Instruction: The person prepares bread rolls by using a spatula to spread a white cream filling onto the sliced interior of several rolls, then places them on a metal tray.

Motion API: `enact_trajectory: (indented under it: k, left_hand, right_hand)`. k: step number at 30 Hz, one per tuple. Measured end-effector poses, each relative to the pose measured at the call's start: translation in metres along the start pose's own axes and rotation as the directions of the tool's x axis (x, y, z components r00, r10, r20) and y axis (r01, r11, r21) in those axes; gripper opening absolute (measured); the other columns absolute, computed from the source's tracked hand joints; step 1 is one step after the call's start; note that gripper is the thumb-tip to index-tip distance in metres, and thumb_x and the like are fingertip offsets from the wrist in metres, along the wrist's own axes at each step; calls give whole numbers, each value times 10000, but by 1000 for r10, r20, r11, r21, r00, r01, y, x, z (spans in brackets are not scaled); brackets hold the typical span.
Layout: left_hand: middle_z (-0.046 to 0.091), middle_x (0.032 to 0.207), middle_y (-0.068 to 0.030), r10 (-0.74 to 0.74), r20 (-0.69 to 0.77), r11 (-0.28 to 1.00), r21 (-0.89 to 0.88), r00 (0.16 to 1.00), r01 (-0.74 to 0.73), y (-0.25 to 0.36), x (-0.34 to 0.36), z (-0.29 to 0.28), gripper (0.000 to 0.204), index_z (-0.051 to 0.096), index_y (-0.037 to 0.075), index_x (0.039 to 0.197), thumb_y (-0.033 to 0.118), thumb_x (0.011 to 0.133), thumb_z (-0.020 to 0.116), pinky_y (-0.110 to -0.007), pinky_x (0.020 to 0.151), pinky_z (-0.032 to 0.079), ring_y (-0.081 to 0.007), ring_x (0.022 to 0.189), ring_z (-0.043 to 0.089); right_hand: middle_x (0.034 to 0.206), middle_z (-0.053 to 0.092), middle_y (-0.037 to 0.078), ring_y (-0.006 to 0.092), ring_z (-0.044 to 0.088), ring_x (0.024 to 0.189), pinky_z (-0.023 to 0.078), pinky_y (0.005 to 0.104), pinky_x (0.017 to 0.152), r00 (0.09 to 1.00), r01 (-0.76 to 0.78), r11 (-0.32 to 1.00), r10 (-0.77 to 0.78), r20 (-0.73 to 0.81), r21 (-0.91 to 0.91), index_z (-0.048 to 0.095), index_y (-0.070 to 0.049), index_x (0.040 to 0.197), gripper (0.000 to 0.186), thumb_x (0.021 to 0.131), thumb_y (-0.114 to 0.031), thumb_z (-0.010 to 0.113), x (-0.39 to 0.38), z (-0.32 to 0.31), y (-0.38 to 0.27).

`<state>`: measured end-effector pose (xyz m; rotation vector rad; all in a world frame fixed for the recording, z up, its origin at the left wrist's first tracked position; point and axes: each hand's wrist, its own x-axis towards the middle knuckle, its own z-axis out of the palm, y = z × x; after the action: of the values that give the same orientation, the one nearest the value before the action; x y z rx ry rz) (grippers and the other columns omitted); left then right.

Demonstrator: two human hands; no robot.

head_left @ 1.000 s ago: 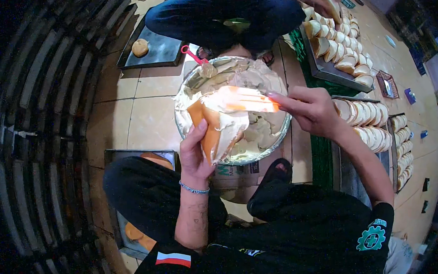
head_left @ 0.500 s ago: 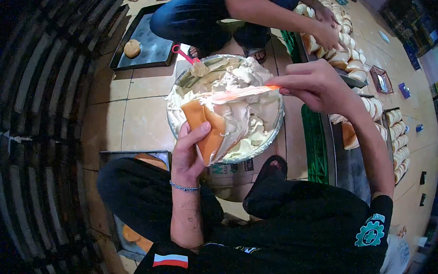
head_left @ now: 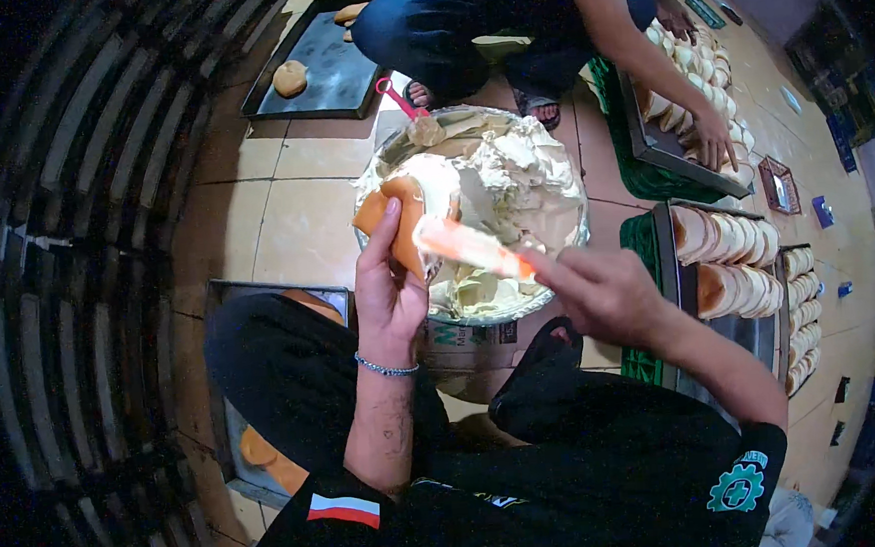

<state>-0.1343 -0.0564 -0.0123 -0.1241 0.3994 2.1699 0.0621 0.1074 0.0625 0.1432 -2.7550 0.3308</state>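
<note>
My left hand [head_left: 390, 281] is closed round a brown bread bun [head_left: 401, 214], held over the near left part of a wide round tub [head_left: 582, 233]. White cream [head_left: 439, 185] coats the side of the bun that faces right. In my right hand [head_left: 604, 293] is an orange-handled spatula [head_left: 471, 246], its blade smeared with cream and touching the bun's lower right edge. Pale cream [head_left: 527, 178] fills the tub, heaped at the far side and scraped lower in the middle. A red-handled tool [head_left: 405, 100] leans at the tub's far left rim, its head covered in cream.
A co-worker squats opposite, one hand [head_left: 715, 138] at a tray of filled buns [head_left: 665, 149]. Nearer right stands another tray with rows of buns [head_left: 721, 241]. Dark trays with plain buns lie far left [head_left: 320, 75] and by my left knee [head_left: 228, 427]. Racks [head_left: 88, 295] line the left.
The spatula has come down from across the bun's top to its lower right edge. My left hand has turned the bun, and the co-worker's hand has moved nearer along the tray.
</note>
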Motion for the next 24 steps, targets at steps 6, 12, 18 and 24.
enact_trajectory:
  k: [6,12,18,24]
  left_hand:
    - [633,1220,-117,5,-71,1000,21,997,-3,3,-1,5,361,536,35,1280,159,958,642,-411,972,533,-243,1113,635]
    - [585,1244,-99,342,29,796,521,939,-306,-17,-10,30,600,474,19,1334,22,806,759,-332,964,506,-189,1129,598]
    - [558,1354,-168,484,455,166,791,747,-589,-24,-6,33,680,469,-25,1394,18,793,784,-340,1022,468,-228,1219,563]
    - [590,1310,-171,449,578,-120,795,682,-595,-23,-7,30,664,488,-32,1372,33,789,800,-364,1022,477,-237,1209,572]
  right_hand:
    - [689,501,32,178,594,565,492,346,458,993,102,988,-109,53,116,570,-84,1340,597,750,-62,662,-8,-1,0]
    - [759,608,60,85,529,575,451,286,547,822,-488,698,570,8,524,623,12,1207,279,989,-157,579,2,-1,-3]
    - [707,430,-79,-1,358,534,279,177,446,600,-616,-32,628,495,787,547,-8,1309,332,1033,-189,516,29,-17,-27]
    - [736,572,1,67,484,597,389,246,527,729,-614,390,613,304,687,588,31,1261,328,997,-162,567,16,-13,-25]
